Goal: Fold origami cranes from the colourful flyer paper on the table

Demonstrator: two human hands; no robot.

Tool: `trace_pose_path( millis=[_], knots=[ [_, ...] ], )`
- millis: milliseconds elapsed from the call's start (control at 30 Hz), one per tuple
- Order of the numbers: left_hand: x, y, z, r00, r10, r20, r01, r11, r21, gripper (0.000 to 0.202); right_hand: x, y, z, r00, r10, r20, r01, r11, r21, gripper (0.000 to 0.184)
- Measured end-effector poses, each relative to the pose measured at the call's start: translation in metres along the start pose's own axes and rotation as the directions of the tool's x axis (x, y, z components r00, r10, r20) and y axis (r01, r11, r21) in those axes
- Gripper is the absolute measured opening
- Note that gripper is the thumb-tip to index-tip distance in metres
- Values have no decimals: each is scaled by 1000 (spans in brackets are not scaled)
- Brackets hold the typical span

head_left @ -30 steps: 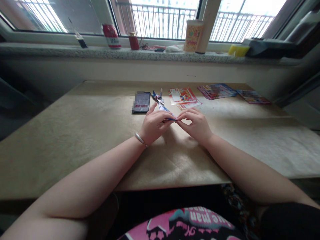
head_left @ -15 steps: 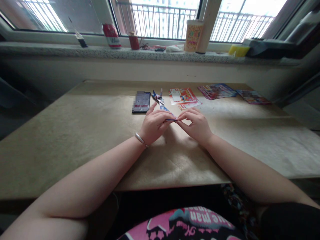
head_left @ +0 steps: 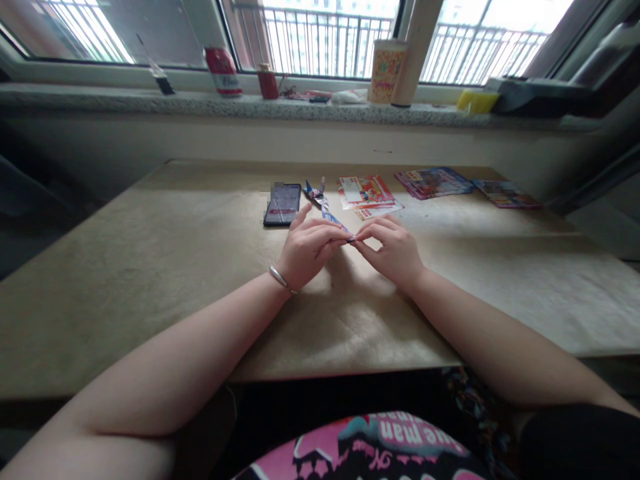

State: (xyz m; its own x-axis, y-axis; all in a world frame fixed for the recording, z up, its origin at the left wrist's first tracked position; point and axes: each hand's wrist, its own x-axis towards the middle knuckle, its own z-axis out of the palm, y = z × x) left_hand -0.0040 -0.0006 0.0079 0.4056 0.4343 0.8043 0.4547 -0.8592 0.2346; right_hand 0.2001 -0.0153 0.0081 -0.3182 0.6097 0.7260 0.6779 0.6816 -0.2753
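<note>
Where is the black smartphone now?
In the head view, the black smartphone lies on the brown table, left of the folded paper figure, beyond the left hand.

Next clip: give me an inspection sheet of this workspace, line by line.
Surface: table, covered with creased brown paper.
Job's things: folded paper piece, pinched between both hands.
Clutter: phone lying flat; second folded paper shape beside it; printed sheets, with more to the right.
Grippers: left hand and right hand, each with a closed grip on the folded paper piece, fingertips meeting; bracelet on the left wrist.
Cables: nothing seen.
Surroundings: window sill holding a red can and a paper cup; railing outside.
</note>
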Motion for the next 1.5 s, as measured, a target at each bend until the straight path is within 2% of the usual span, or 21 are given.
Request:
trace_pose_path(
  millis=[267,400,500,733,900,1133,1333,1500],
  knots=[
    [0,0,0,1000,-1,3,1,1000,11,18,0,0,0,1000,6,2,-6,1000,-15,14],
    [1,2,-2,1000,15,25,-17,995,93,14,0,-2,-1,1000,-19,7,20,998,-58,13],
    [1,3,-3,1000,31,2,-31,989,146,10,0,-3,-2,1000,-29,6,29,997,-69,13],
    [0,-3,-1,994,-72,-86,80,993,92,9,1,3,-2,999,-18,-36,19,998,52,5],
    [1,-4,-4,998,-21,-53,30,984,175,9,2,3,-2,999,-25,-42,27,998,61,4],
    [3,4,-12,996,62,71,-82,937,339,9,2,-8,-5,998,-57,-7,57,998,4,6],
    [1,1,-7,996,86,30,-91,941,326,11,3,-8,-7,997,-62,-35,62,998,4,3],
    [0,-2,-4,996,45,83,-68,952,300,12,3,-6,-5,998,-53,-23,53,998,20,5]
  ],
)
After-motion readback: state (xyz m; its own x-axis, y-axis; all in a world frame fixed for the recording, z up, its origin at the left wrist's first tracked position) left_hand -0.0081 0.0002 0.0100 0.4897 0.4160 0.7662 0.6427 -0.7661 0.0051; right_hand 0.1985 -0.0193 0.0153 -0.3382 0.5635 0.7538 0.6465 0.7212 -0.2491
